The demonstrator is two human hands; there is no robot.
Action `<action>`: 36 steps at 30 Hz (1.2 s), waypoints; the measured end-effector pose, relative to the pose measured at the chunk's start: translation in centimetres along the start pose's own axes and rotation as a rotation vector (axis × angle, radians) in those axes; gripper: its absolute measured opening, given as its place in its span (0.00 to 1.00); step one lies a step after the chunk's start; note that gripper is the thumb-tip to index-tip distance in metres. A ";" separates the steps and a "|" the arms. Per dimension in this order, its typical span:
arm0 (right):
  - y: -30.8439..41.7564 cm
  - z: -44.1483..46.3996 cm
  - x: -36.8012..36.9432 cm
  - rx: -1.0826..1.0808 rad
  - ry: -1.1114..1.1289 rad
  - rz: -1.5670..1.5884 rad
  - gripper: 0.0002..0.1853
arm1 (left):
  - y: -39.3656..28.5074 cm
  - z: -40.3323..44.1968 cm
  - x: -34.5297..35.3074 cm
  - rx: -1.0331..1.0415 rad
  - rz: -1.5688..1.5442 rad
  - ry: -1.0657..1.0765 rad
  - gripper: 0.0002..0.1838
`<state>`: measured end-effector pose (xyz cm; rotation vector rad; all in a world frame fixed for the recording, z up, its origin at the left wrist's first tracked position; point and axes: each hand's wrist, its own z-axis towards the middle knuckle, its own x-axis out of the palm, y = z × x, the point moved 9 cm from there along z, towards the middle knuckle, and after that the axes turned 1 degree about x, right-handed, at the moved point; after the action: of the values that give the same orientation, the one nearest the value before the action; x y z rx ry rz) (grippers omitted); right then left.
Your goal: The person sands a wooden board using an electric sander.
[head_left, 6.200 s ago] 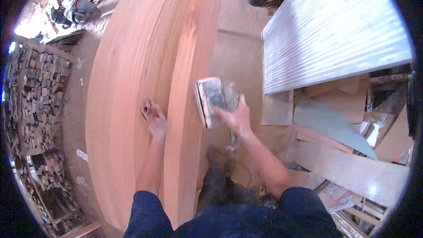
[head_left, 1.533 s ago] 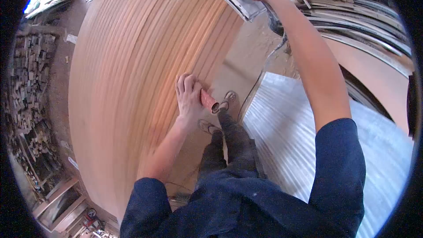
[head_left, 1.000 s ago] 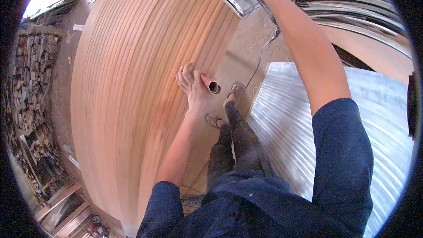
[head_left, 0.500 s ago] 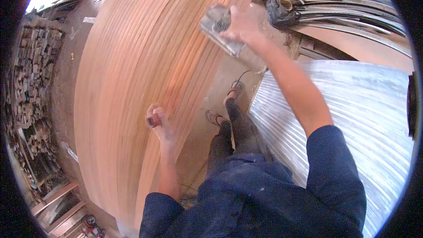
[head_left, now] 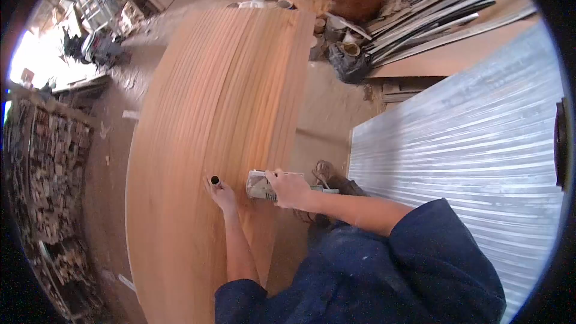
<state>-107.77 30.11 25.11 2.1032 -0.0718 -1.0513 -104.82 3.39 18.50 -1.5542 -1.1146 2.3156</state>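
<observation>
Gripping the sander (head_left: 260, 185) beneath it, right hand (head_left: 292, 191) is hugging the panel (head_left: 174, 144) edge; left hand (head_left: 224, 197) is clasping a tube (head_left: 215, 180), open surface stretching ahead.

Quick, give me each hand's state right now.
Left hand: closed around a small tube, over the grooved wooden panel.
Right hand: closed on a power sander at the panel.

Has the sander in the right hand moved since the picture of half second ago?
Yes. Judged against the wooden panel, the sander has come toward the person's body, farther from the black bag, about level with the left hand.
</observation>
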 end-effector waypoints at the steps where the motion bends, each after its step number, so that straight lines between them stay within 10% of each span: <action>1: -0.6 1.2 -0.9 0.042 -0.050 0.043 0.38 | 0.9 0.7 0.5 -0.020 0.006 -0.013 0.27; 5: -3.7 6.4 0.6 0.090 -0.314 -0.037 0.39 | 7.4 -1.0 1.3 0.105 0.215 0.004 0.27; 14: -14.9 18.7 -10.7 0.346 -0.488 -0.283 0.46 | 10.3 1.3 -0.5 -0.488 -0.075 0.252 0.27; 20: -21.2 23.9 -19.6 0.535 -0.413 -0.301 0.51 | 13.6 4.1 0.3 -0.431 -0.374 -0.044 0.30; 28: -29.9 31.5 -30.3 0.696 -0.486 -0.325 0.54 | 17.8 7.5 3.9 -0.319 0.649 -0.112 0.31; 36: -33.9 41.7 -38.9 0.660 -0.503 -0.337 0.59 | 15.2 7.9 3.7 -0.345 0.586 -0.113 0.32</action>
<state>-171.83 42.58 13.30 2.4077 -0.3626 -1.9561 -109.03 -9.65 7.54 -2.1394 -1.2730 2.7039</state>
